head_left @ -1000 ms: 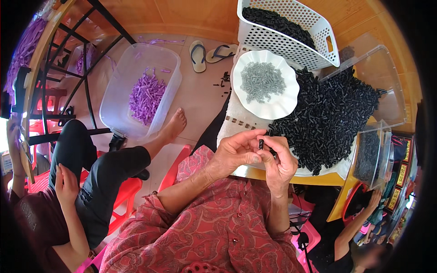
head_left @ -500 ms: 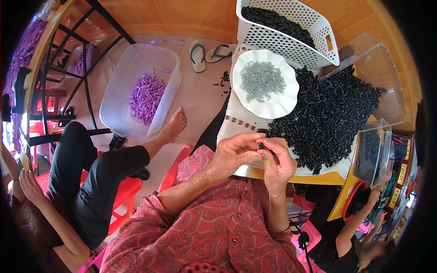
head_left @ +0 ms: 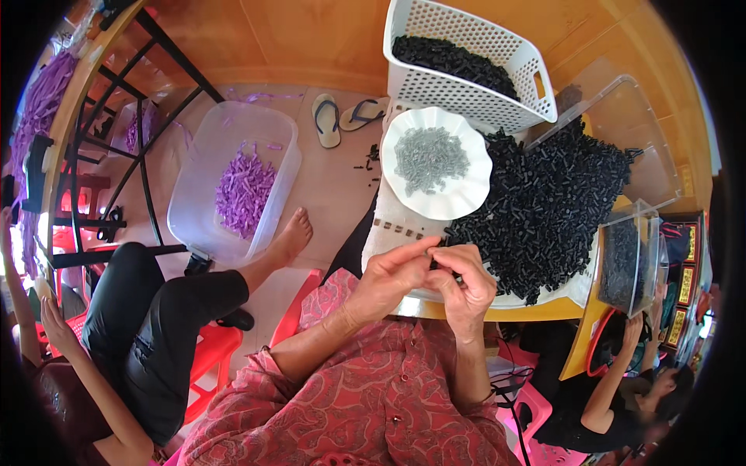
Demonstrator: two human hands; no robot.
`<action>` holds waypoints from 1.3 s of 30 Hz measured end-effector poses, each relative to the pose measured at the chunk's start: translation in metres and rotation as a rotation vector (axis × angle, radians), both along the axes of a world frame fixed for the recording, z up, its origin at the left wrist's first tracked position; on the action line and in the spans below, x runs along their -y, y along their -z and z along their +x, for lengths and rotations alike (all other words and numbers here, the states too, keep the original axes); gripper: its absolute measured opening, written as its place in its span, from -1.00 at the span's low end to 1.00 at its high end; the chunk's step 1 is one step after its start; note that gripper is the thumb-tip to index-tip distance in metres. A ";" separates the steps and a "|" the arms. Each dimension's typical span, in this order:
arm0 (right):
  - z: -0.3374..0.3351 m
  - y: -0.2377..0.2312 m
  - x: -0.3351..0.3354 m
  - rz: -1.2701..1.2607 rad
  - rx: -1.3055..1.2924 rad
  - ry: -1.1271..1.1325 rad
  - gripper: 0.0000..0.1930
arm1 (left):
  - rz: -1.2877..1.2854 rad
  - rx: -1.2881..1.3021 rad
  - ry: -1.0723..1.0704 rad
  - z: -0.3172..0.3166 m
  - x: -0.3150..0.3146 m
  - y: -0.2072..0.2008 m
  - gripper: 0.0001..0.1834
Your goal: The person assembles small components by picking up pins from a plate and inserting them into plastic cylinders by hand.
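Both hands, left hand (head_left: 392, 276) and right hand (head_left: 466, 283), pinch one small black plastic piece (head_left: 437, 264) beside the heap of black plastic pieces (head_left: 544, 210), handy for restocking.

The scene was brightly and evenly lit by daylight, with colours vivid and most of the middle sharp. The white plate (head_left: 443, 163) near the centre was close to washed out, and a pale glare lay on the floor (head_left: 326, 194) toward ten o'clock. Shadows were soft and short. A black fisheye rim closed the corners, heaviest at three and nine o'clock. Straight edges, such as the table rim (head_left: 497, 311), bowed outward. Detail smeared near the rim, especially at eight and four o'clock.
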State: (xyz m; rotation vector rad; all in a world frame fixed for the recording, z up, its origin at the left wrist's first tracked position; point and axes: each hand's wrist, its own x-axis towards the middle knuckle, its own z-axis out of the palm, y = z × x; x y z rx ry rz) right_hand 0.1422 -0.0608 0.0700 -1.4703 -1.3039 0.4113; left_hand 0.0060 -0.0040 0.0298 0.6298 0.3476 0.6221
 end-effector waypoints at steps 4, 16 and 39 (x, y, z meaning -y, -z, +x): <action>-0.001 -0.005 -0.005 -0.027 0.077 -0.043 -0.69 | -0.040 -0.083 -0.062 0.001 -0.005 0.003 -0.57; 0.031 -0.014 0.029 -0.102 0.039 0.176 -0.73 | -0.029 -0.249 -0.143 0.021 -0.042 -0.028 -0.74; 0.080 0.005 0.125 -0.371 0.088 0.576 -0.82 | 0.299 -0.281 -0.222 0.086 -0.111 -0.071 -0.69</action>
